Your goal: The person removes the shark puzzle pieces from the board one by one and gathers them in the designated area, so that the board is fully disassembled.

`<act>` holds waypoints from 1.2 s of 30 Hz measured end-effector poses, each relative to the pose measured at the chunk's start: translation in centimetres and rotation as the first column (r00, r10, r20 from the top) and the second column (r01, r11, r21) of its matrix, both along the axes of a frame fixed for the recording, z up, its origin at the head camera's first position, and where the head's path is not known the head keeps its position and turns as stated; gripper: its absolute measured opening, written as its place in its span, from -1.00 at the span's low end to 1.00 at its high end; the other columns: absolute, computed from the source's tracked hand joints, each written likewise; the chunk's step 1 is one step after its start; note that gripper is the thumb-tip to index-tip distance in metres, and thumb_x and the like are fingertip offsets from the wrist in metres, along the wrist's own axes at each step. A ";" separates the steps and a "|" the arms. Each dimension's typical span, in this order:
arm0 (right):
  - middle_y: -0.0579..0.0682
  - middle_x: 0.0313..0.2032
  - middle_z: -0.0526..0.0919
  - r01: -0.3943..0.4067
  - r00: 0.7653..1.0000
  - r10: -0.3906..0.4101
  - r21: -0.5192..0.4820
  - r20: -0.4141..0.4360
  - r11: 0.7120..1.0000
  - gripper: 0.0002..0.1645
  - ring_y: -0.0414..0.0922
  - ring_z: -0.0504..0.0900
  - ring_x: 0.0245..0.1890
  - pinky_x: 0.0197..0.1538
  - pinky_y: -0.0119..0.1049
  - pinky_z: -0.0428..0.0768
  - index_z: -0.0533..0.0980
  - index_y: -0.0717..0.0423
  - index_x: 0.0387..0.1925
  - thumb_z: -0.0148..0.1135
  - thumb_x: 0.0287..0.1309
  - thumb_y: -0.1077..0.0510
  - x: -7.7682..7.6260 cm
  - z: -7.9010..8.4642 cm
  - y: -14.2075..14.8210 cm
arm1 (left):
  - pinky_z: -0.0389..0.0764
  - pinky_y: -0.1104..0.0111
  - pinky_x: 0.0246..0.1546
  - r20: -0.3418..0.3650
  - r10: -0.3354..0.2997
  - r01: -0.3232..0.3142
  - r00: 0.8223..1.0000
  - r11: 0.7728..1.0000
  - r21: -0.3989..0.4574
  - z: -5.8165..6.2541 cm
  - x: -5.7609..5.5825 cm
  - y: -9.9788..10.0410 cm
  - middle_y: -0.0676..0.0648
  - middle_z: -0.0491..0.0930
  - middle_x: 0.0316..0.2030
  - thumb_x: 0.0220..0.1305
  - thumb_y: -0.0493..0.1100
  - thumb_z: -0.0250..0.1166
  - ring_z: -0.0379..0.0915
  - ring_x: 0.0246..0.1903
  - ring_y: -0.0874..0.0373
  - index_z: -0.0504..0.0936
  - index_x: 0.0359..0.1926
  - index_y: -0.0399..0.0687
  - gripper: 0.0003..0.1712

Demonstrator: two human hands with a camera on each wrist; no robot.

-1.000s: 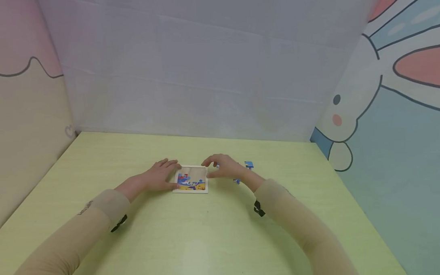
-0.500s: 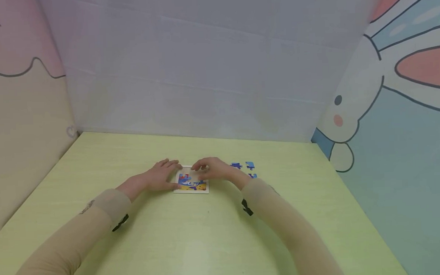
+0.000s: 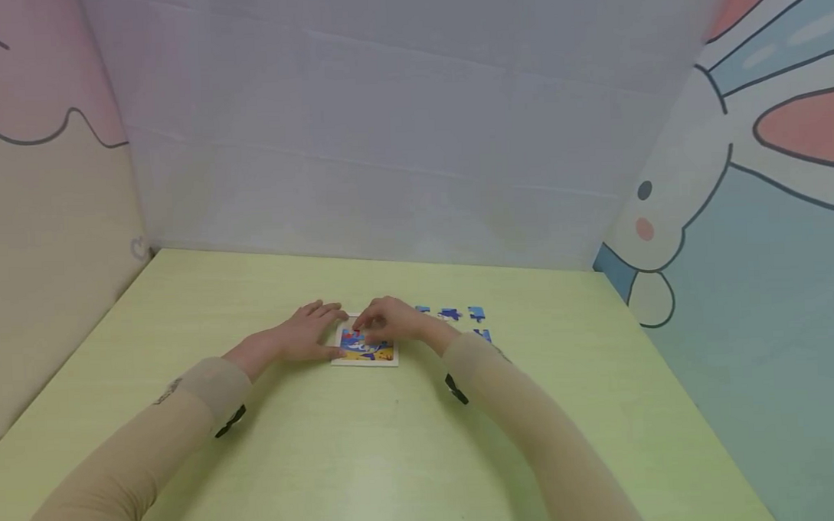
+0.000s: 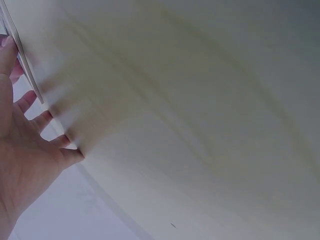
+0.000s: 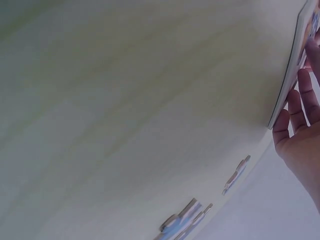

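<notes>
"Starting with the left hand [image 3: 298, 335], how is it placed?"

"Relaxed and gripping nothing. Its fingers are extended and spread, reaching the far left corner of the white-rimmed puzzle tray [image 3: 365, 363], while the thumb touches the tray's near left side."

"And where does that tray lie?"

"Flat on the pale yellow-green worktop [image 3: 368, 438], between the two hands."

"What about the right hand [image 3: 394, 320]?"

"It's over the tray's right half, with bent fingers pointing down at the puzzle. I can't tell whether it pinches anything: the hand hides its own fingertips in the head view, and the right wrist view cuts them off at the edge."

"What do you see inside the tray?"

"Fitted pieces [image 3: 368, 355], yellow along the near side, then blue and white with some red farther back. The right hand covers part of them."

"Any loose ones?"

"Four loose pieces [image 3: 477, 312], mostly blue, on the worktop to the right of the tray. One is just beyond the right wrist; another is partly hidden by the right sleeve [image 3: 511, 395]."

"And the surroundings?"

"A pale, creased sheet [image 3: 385, 139] hangs behind the worktop, and a rabbit drawing [image 3: 682, 159] decorates the wall on the right."
</notes>
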State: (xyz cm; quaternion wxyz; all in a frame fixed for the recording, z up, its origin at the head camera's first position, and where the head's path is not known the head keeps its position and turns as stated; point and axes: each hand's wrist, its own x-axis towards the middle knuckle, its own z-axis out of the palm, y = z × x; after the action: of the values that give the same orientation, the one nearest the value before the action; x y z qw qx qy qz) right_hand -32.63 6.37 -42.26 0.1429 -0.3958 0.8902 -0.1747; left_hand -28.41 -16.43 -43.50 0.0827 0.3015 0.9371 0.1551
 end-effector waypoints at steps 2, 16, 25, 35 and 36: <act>-0.11 -0.09 0.58 -0.001 1.000 0.001 0.015 -0.012 1.000 -0.63 -0.22 0.46 -0.07 0.05 -0.35 0.41 0.58 -0.10 0.03 0.28 0.16 0.04 -0.1 0.0 -0.1 | -0.11 -0.24 0.31 0.000 -0.002 0.002 1.000 1.000 -0.008 0.2 0.0 0.1 -0.30 0.04 0.40 0.20 0.25 0.22 -0.21 0.36 -0.43 0.22 0.34 -0.11 -0.16; -0.16 -0.09 0.57 0.033 0.998 -0.033 0.006 0.047 0.999 -0.73 -0.23 0.45 -0.02 0.17 -0.31 0.37 0.62 -0.11 -0.10 0.32 0.13 0.04 -0.3 -0.1 -0.2 | -0.07 -0.23 0.31 -0.025 -0.020 0.020 0.999 1.000 -0.021 0.5 0.1 0.2 -0.34 0.08 0.38 0.21 0.23 0.22 -0.14 0.33 -0.47 0.25 0.31 -0.13 -0.19; -0.18 -0.09 0.57 0.069 0.992 -0.068 -0.009 0.104 0.998 -0.76 -0.25 0.45 -0.03 0.17 -0.32 0.39 0.61 -0.11 -0.15 0.34 0.11 0.02 -0.1 -0.1 -0.3 | -0.09 -0.22 0.31 -0.023 -0.022 0.022 0.999 1.000 -0.017 0.1 0.0 0.1 -0.32 0.08 0.38 0.20 0.22 0.23 -0.14 0.34 -0.45 0.25 0.31 -0.12 -0.20; -0.19 -0.29 0.57 0.124 0.981 -0.112 -0.072 0.156 0.990 -0.82 -0.24 0.47 -0.28 -0.16 -0.43 0.45 0.52 -0.10 -0.27 0.35 0.10 0.04 0.0 -0.4 -0.2 | -0.09 -0.22 0.31 -0.034 -0.021 0.020 0.999 1.000 -0.022 0.0 0.0 0.1 -0.33 0.08 0.38 0.20 0.25 0.21 -0.15 0.34 -0.45 0.24 0.32 -0.13 -0.17; -0.19 -0.30 0.58 0.132 0.979 -0.118 -0.079 0.166 0.988 -0.83 -0.24 0.49 -0.29 -0.17 -0.42 0.46 0.51 -0.10 -0.28 0.34 0.10 0.05 0.0 -0.4 -0.1 | -0.09 -0.22 0.31 -0.034 -0.020 0.020 0.999 1.000 -0.020 0.1 0.0 0.1 -0.33 0.08 0.38 0.20 0.25 0.21 -0.15 0.34 -0.46 0.24 0.32 -0.13 -0.17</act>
State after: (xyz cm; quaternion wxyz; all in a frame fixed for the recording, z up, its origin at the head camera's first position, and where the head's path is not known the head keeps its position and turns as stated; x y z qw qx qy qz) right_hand -32.63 6.22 -42.71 0.1853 -0.3296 0.8900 -0.2547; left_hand -28.38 -16.37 -43.45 0.0713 0.3126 0.9368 0.1398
